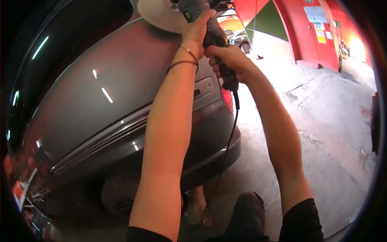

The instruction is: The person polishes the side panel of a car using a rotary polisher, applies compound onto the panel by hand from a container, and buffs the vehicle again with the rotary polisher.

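My right hand (233, 61) is wrapped round the rear handle of a black corded polisher (215, 34), its cable hanging from the end. Further forward, my left hand (197, 31) grips the polisher near its head; part of those fingers is hidden behind the tool. The pale round polishing pad (159, 16) is at the top of the view, over the upper rear side of a dark grey car (117, 68). Whether the pad touches the paint, I cannot tell. Light streaks reflect off the panel below it.
The cable (230, 139) hangs past the tail light (227, 99) and rear bumper (213, 161). Concrete floor (322, 117) stretches to the right, towards a red wall (322, 40) with posted papers. Another vehicle (238, 34) stands behind. Mixed clutter (30, 201) lies at lower left.
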Demonstrator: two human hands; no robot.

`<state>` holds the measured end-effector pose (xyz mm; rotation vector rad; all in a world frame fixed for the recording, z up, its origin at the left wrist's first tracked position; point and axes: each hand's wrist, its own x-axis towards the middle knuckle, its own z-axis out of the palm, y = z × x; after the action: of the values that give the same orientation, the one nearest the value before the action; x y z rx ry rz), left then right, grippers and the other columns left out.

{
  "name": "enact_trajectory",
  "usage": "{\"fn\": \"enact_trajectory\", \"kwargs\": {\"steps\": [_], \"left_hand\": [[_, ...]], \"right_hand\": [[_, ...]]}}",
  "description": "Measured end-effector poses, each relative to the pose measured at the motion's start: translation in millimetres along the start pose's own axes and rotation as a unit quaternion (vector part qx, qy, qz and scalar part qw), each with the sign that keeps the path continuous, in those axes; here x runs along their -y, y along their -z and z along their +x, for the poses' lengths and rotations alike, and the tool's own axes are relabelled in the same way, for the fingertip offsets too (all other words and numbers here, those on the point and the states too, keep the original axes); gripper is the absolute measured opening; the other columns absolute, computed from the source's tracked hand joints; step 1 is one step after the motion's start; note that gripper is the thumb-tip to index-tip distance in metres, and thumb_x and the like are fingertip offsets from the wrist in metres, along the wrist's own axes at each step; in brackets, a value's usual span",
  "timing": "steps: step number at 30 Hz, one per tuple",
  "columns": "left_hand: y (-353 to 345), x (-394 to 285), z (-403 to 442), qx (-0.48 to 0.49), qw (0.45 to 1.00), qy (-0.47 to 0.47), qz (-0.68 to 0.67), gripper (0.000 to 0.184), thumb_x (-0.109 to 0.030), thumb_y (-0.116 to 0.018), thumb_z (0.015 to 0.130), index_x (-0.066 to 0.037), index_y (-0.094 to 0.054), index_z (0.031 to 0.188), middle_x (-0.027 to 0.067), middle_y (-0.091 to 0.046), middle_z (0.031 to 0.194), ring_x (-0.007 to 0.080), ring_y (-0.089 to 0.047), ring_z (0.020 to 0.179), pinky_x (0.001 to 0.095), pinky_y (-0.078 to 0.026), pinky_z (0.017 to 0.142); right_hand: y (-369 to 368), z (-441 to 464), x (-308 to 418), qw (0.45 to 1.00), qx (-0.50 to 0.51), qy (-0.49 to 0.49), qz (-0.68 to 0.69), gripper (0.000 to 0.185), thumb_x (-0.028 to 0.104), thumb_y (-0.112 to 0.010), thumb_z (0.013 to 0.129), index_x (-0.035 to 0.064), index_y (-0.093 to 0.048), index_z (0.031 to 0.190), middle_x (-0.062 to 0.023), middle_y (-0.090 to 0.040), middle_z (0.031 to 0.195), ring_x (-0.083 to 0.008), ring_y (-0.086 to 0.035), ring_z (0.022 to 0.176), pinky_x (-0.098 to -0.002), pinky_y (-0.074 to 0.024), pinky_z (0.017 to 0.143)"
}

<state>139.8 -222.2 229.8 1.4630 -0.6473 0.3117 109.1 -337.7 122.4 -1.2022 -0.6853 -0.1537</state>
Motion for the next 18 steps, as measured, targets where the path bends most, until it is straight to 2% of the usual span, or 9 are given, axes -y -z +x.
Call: {"fn": "enact_trajectory", "kwargs": {"steps": [2, 4, 8, 9, 10, 12, 14, 16, 18], "left_hand": [[-4.5, 17.0, -40.4, -0.105, 0.994, -0.016, 0.036, 0.049, -0.034, -0.092, 0.078, -0.001, -0.075, 0.111, 0.0078, -0.076, 0.099, 0.0213, -0.072, 0.079, 0.0387, -0.058, 0.072], [12.9, 67.4, -60.5, -0.081, 0.996, -0.040, 0.027, 0.051, -0.035, -0.092, 0.078, -0.001, -0.075, 0.112, 0.0055, -0.074, 0.100, 0.0178, -0.070, 0.083, 0.0376, -0.057, 0.073], [28.5, 125.0, -167.4, -0.062, 0.997, -0.011, 0.053, 0.051, -0.035, -0.090, 0.084, -0.002, -0.073, 0.118, 0.0036, -0.073, 0.102, 0.0162, -0.069, 0.090, 0.0354, -0.058, 0.080], [37.1, 144.9, -186.7, -0.045, 0.997, -0.001, 0.058, 0.048, -0.033, -0.088, 0.086, -0.002, -0.071, 0.118, 0.0071, -0.074, 0.099, 0.0179, -0.071, 0.082, 0.0345, -0.060, 0.074], [44.6, 161.7, -202.4, -0.029, 0.997, 0.007, 0.065, 0.046, -0.031, -0.085, 0.088, -0.001, -0.069, 0.118, 0.0106, -0.075, 0.096, 0.0197, -0.073, 0.074, 0.0335, -0.061, 0.068], [40.6, 159.3, -244.7, -0.074, 0.994, 0.046, 0.066, 0.047, -0.033, -0.082, 0.091, 0.002, -0.067, 0.119, 0.0125, -0.075, 0.097, 0.0228, -0.075, 0.076, 0.0355, -0.063, 0.070], [54.6, 150.3, -272.9, -0.088, 0.992, 0.029, 0.084, 0.049, -0.039, -0.076, 0.096, 0.003, -0.067, 0.118, 0.0146, -0.076, 0.099, 0.0262, -0.077, 0.084, 0.0378, -0.065, 0.075], [94.1, 151.6, -292.8, -0.108, 0.994, 0.013, 0.018, 0.063, -0.048, -0.066, 0.102, -0.001, -0.055, 0.141, 0.0193, -0.071, 0.116, 0.0308, -0.075, 0.099, 0.0459, -0.064, 0.087], [110.2, 126.4, -303.8, -0.148, 0.984, -0.067, -0.069, 0.061, -0.052, -0.063, 0.102, -0.006, -0.054, 0.142, 0.0174, -0.068, 0.116, 0.0335, -0.072, 0.097, 0.0469, -0.063, 0.087]], "right_hand": [[1.0, -14.6, -36.6, 1.000, 0.004, 0.030, -0.004, 0.022, 0.024, -0.077, 0.095, 0.0041, -0.070, 0.088, -0.0037, -0.065, 0.070, -0.0146, -0.062, 0.055, -0.0313, -0.0495, 0.050], [-5.2, -47.6, -75.0, 0.999, -0.038, 0.021, -0.019, 0.027, 0.027, -0.076, 0.095, 0.0041, -0.072, 0.081, -0.0045, -0.064, 0.065, -0.0154, -0.061, 0.053, -0.0320, -0.0487, 0.051], [-38.5, -125.1, -172.5, 0.991, -0.127, 0.024, -0.038, 0.024, 0.023, -0.078, 0.091, 0.0002, -0.075, 0.097, -0.0051, -0.067, 0.068, -0.0134, -0.063, 0.056, -0.0334, -0.0502, 0.053], [-50.4, -152.0, -171.3, 0.990, -0.138, -0.020, -0.023, 0.023, 0.019, -0.078, 0.092, -0.0007, -0.074, 0.102, -0.0049, -0.069, 0.072, -0.0129, -0.063, 0.057, -0.0327, -0.0505, 0.053], [-50.6, -163.6, -205.6, 0.993, -0.117, 0.025, 0.013, 0.024, 0.016, -0.079, 0.092, -0.0018, -0.073, 0.108, -0.0041, -0.072, 0.079, -0.0122, -0.065, 0.062, -0.0311, -0.0511, 0.055], [-62.2, -188.3, -225.9, 0.994, -0.102, 0.029, 0.021, 0.030, 0.012, -0.078, 0.091, -0.0032, -0.073, 0.117, -0.0083, -0.078, 0.105, -0.0144, -0.070, 0.098, -0.0344, -0.0578, 0.088], [-69.3, -192.5, -224.0, 0.997, -0.051, 0.046, -0.019, 0.042, 0.014, -0.082, 0.088, -0.0033, -0.071, 0.124, -0.0160, -0.080, 0.109, -0.0246, -0.077, 0.104, -0.0393, -0.0590, 0.094], [-82.8, -188.3, -205.2, 0.995, 0.007, 0.044, -0.093, 0.049, 0.018, -0.084, 0.085, -0.0035, -0.070, 0.127, -0.0216, -0.079, 0.110, -0.0330, -0.078, 0.106, -0.0424, -0.0592, 0.097], [-98.8, -164.7, -171.7, 0.980, 0.093, 0.043, -0.171, 0.056, 0.026, -0.084, 0.083, -0.0028, -0.069, 0.129, -0.0271, -0.078, 0.109, -0.0432, -0.076, 0.106, -0.0483, -0.0598, 0.096]]}}
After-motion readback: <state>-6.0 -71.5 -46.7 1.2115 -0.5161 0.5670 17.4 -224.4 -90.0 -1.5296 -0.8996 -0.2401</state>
